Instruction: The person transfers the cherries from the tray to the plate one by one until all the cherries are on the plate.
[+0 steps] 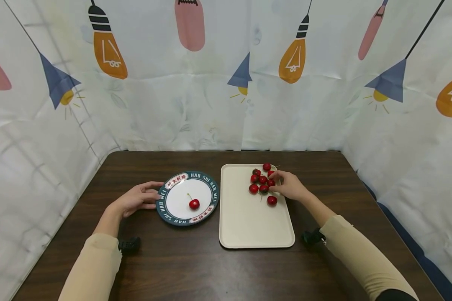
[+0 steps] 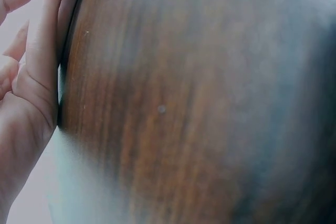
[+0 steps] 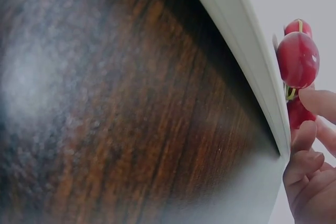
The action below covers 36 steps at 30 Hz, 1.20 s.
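L hand is at the rim of the plate (image 1: 177, 203), its fingers slightly apart & touching it, w/ a single cherry (image 1: 193, 204) on the plate's white middle, just R of that hand (image 1: 139, 196). R hand (image 1: 291, 186) reaches over the tray (image 1: 254, 230) edge, thumb & fingertips pinching a red cherry (image 1: 271, 182), w/ other cherries (image 1: 263, 179) bunched just L of it; plate & tray both sit on the bench (image 1: 196, 267) btwn the hands.
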Each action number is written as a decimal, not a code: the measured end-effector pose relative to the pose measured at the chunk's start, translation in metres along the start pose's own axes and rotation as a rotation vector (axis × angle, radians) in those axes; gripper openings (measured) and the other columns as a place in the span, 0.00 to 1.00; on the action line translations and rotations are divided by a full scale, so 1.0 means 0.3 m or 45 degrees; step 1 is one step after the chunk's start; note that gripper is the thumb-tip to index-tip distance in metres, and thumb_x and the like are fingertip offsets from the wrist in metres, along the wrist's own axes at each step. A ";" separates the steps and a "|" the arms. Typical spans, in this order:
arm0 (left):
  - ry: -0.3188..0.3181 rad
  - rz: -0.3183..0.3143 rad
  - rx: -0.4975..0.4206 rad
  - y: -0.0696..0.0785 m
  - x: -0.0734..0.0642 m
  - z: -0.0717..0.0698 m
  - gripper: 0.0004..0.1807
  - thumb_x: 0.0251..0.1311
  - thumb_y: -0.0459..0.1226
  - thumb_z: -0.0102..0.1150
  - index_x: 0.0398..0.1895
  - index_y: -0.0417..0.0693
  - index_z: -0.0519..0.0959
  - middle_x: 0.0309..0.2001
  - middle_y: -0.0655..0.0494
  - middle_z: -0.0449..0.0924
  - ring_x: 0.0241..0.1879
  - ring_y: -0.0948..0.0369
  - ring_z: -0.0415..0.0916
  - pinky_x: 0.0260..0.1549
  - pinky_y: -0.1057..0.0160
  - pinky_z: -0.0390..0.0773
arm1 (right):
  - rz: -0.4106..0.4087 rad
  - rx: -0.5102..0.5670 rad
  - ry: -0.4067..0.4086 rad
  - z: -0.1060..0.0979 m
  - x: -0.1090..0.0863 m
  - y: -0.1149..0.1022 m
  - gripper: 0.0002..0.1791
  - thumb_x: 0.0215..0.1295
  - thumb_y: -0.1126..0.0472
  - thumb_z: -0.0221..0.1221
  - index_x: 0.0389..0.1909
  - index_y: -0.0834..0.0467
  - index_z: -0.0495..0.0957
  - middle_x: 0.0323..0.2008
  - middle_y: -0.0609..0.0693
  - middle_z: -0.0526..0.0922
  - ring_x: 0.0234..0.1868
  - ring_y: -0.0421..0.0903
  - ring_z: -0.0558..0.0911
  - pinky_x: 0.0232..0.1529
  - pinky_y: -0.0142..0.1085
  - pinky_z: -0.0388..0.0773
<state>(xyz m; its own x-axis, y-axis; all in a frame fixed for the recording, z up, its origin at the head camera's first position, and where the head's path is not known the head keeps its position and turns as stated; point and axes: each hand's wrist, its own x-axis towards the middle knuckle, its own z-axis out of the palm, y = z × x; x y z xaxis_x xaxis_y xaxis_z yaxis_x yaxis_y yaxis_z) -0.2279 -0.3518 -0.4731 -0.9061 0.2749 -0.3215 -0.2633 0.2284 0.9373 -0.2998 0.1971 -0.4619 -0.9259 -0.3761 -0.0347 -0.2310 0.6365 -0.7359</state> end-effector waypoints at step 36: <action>0.074 -0.032 0.032 0.007 0.001 0.018 0.36 0.72 0.37 0.60 0.79 0.41 0.58 0.60 0.40 0.73 0.50 0.54 0.81 0.50 0.56 0.84 | -0.136 -0.029 0.032 -0.069 -0.019 -0.099 0.20 0.67 0.61 0.68 0.58 0.59 0.79 0.51 0.57 0.81 0.27 0.50 0.73 0.27 0.40 0.75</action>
<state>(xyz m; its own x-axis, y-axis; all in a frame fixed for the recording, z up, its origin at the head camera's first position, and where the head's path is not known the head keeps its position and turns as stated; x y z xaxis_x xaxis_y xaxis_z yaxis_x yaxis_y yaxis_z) -0.2271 -0.3462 -0.4719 -0.9173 0.2146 -0.3355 -0.2780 0.2583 0.9252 -0.2938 0.1942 -0.4259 -0.9028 -0.4258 0.0607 -0.3354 0.6087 -0.7191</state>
